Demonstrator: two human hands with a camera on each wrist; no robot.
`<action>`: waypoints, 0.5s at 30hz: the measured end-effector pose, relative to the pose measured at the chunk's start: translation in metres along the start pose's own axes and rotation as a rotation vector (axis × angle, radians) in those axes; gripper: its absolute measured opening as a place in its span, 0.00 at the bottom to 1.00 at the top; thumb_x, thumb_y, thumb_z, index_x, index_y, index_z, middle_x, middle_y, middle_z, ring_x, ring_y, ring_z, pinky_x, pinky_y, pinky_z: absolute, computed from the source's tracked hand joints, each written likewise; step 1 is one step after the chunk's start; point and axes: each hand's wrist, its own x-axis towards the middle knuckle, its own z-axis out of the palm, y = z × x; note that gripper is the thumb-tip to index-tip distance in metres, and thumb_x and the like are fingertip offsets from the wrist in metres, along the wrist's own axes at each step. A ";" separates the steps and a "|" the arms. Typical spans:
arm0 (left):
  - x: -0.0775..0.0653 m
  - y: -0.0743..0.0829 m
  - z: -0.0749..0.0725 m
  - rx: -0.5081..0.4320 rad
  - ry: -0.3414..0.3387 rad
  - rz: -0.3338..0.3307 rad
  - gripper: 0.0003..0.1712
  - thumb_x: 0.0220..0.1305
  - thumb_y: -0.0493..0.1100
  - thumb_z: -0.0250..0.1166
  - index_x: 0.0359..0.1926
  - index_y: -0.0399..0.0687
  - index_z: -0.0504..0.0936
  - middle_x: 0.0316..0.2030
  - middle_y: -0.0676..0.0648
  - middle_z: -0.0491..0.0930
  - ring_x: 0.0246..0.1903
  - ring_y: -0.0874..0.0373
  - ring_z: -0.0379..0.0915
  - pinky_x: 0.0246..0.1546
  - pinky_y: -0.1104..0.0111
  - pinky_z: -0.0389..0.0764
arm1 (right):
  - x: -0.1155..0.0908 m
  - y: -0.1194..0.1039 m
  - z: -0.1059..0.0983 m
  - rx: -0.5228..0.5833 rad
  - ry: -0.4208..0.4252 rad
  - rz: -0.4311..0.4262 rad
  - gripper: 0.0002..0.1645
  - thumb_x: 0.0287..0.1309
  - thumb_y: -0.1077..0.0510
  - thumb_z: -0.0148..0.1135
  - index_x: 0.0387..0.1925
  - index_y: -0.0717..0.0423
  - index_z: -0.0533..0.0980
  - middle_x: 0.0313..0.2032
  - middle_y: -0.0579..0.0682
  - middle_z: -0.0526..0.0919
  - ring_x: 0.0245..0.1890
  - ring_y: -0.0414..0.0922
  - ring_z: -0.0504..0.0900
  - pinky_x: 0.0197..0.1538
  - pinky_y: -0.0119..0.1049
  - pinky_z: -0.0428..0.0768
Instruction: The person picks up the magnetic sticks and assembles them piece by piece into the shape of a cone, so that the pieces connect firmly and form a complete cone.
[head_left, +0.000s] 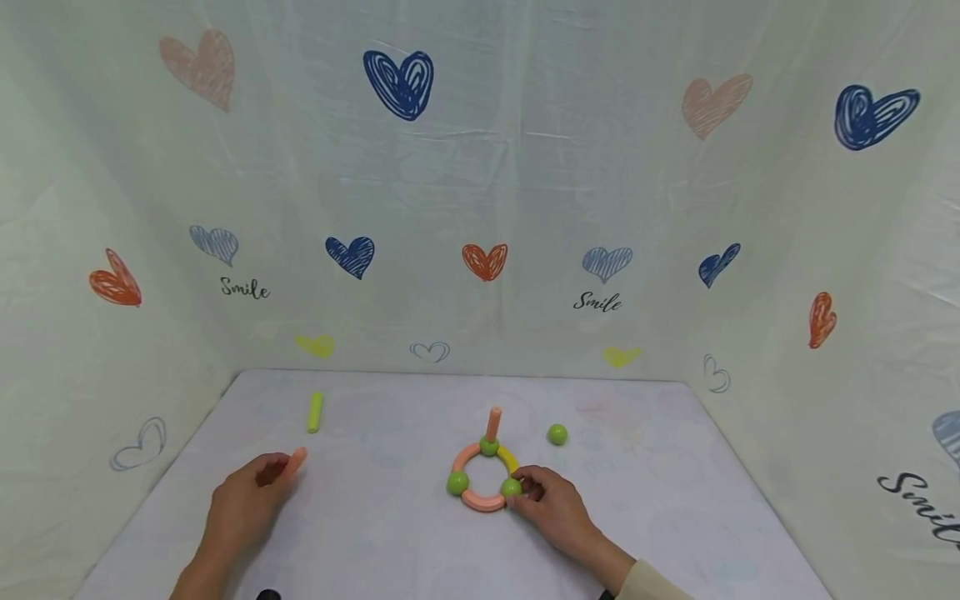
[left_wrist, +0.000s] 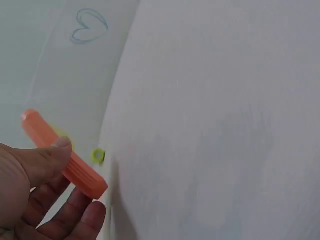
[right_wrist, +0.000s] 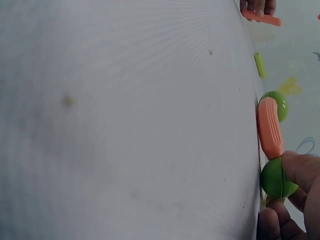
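Between thumb and fingers my left hand (head_left: pixel 247 502) pinches a straight orange stick (left_wrist: pixel 65 155) with a ridged side, held over the left part of the table. My right hand (head_left: pixel 555 508) grips a green ball (right_wrist: pixel 278 178) at the lower right of a ring. That ring lies on the table and joins curved orange pieces (head_left: pixel 483 502), a curved yellow piece (head_left: pixel 508 458) and green balls (head_left: pixel 457 482). Another straight orange stick (head_left: pixel 493 424) stands out from the ball at the ring's far side.
A loose green ball (head_left: pixel 557 434) lies right of the ring, toward the back. At the back left lies a yellow-green stick (head_left: pixel 315 412). A white curtain (head_left: pixel 480 183) printed with hearts surrounds the table (head_left: pixel 390 533) on its back and sides.
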 end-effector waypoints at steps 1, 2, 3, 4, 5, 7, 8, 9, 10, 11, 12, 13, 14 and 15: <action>0.000 0.005 0.003 -0.025 0.002 0.000 0.33 0.74 0.60 0.66 0.60 0.34 0.81 0.54 0.33 0.85 0.54 0.37 0.81 0.54 0.44 0.79 | 0.000 -0.001 0.000 0.001 -0.003 0.006 0.20 0.58 0.51 0.79 0.50 0.49 0.84 0.38 0.43 0.82 0.33 0.33 0.75 0.37 0.28 0.76; -0.001 0.011 0.007 -0.046 -0.001 0.005 0.30 0.74 0.55 0.67 0.61 0.34 0.80 0.54 0.33 0.85 0.54 0.37 0.81 0.55 0.45 0.79 | 0.000 -0.001 0.000 0.000 -0.005 0.011 0.20 0.57 0.51 0.79 0.50 0.49 0.84 0.38 0.43 0.82 0.33 0.33 0.75 0.37 0.29 0.75; -0.002 0.017 0.011 -0.067 -0.007 0.017 0.27 0.73 0.50 0.69 0.61 0.34 0.79 0.55 0.33 0.85 0.55 0.38 0.82 0.55 0.45 0.80 | 0.000 -0.001 0.000 -0.003 -0.007 0.015 0.20 0.57 0.50 0.79 0.50 0.50 0.84 0.38 0.43 0.82 0.33 0.34 0.75 0.37 0.29 0.75; -0.004 0.023 0.015 -0.090 -0.016 0.029 0.25 0.72 0.45 0.70 0.61 0.34 0.79 0.55 0.33 0.85 0.55 0.38 0.82 0.55 0.46 0.81 | 0.001 -0.001 0.000 -0.003 -0.010 0.016 0.20 0.58 0.50 0.79 0.50 0.50 0.84 0.38 0.43 0.82 0.33 0.34 0.75 0.36 0.29 0.75; -0.005 0.030 0.020 -0.112 -0.019 0.034 0.24 0.72 0.44 0.70 0.61 0.34 0.79 0.55 0.34 0.85 0.55 0.39 0.83 0.55 0.48 0.82 | 0.001 -0.002 0.000 -0.003 -0.010 0.019 0.20 0.57 0.50 0.79 0.50 0.50 0.84 0.38 0.44 0.82 0.34 0.34 0.75 0.37 0.29 0.74; -0.008 0.045 0.030 -0.160 -0.037 0.054 0.23 0.71 0.43 0.70 0.61 0.35 0.79 0.55 0.35 0.85 0.55 0.41 0.84 0.55 0.52 0.84 | 0.001 -0.002 0.000 -0.005 -0.010 0.022 0.20 0.58 0.50 0.79 0.50 0.50 0.84 0.38 0.44 0.82 0.34 0.35 0.75 0.37 0.29 0.74; -0.010 0.052 0.035 -0.184 -0.046 0.068 0.23 0.71 0.42 0.70 0.61 0.36 0.80 0.55 0.36 0.86 0.55 0.42 0.84 0.54 0.56 0.85 | 0.001 -0.002 0.000 -0.006 -0.009 0.022 0.20 0.58 0.50 0.79 0.50 0.50 0.84 0.38 0.44 0.82 0.34 0.35 0.75 0.37 0.29 0.74; -0.012 0.059 0.040 -0.212 -0.055 0.080 0.22 0.71 0.42 0.70 0.61 0.37 0.80 0.55 0.37 0.86 0.55 0.43 0.84 0.52 0.58 0.86 | 0.001 -0.001 0.000 -0.007 -0.007 0.023 0.20 0.58 0.50 0.79 0.50 0.50 0.84 0.38 0.44 0.82 0.33 0.34 0.75 0.37 0.29 0.74; -0.014 0.067 0.045 -0.240 -0.064 0.097 0.22 0.70 0.42 0.71 0.61 0.37 0.81 0.54 0.38 0.86 0.55 0.44 0.85 0.51 0.61 0.86 | 0.002 -0.001 0.000 -0.007 -0.006 0.024 0.20 0.58 0.50 0.79 0.50 0.50 0.84 0.38 0.44 0.82 0.33 0.34 0.75 0.37 0.29 0.74; -0.015 0.074 0.050 -0.267 -0.074 0.109 0.21 0.70 0.42 0.71 0.60 0.39 0.81 0.54 0.39 0.86 0.55 0.46 0.85 0.50 0.63 0.86 | 0.002 -0.001 0.001 -0.007 -0.005 0.027 0.20 0.57 0.50 0.79 0.50 0.50 0.84 0.38 0.44 0.82 0.33 0.34 0.75 0.37 0.29 0.74; -0.017 0.081 0.055 -0.291 -0.082 0.128 0.21 0.70 0.42 0.71 0.60 0.39 0.82 0.54 0.40 0.87 0.55 0.46 0.85 0.49 0.64 0.86 | 0.002 -0.001 0.001 -0.007 -0.005 0.028 0.20 0.57 0.50 0.79 0.50 0.50 0.84 0.38 0.43 0.82 0.33 0.34 0.75 0.37 0.29 0.74; -0.019 0.088 0.059 -0.315 -0.089 0.141 0.20 0.69 0.42 0.71 0.59 0.40 0.82 0.53 0.41 0.87 0.54 0.47 0.86 0.49 0.65 0.87 | 0.002 -0.001 0.001 -0.007 -0.004 0.030 0.20 0.57 0.50 0.79 0.50 0.50 0.85 0.38 0.43 0.82 0.33 0.34 0.75 0.37 0.29 0.74; -0.020 0.095 0.064 -0.336 -0.095 0.153 0.20 0.69 0.41 0.72 0.59 0.40 0.82 0.52 0.42 0.87 0.54 0.48 0.86 0.48 0.66 0.86 | 0.002 -0.001 0.001 -0.009 -0.003 0.030 0.20 0.57 0.50 0.79 0.50 0.50 0.85 0.38 0.43 0.82 0.33 0.34 0.75 0.37 0.29 0.74; -0.021 0.102 0.069 -0.357 -0.101 0.165 0.20 0.68 0.41 0.72 0.58 0.41 0.83 0.51 0.43 0.88 0.53 0.49 0.86 0.48 0.66 0.86 | 0.001 -0.001 0.001 -0.010 -0.002 0.032 0.20 0.57 0.50 0.79 0.50 0.50 0.85 0.38 0.43 0.82 0.33 0.34 0.75 0.36 0.29 0.74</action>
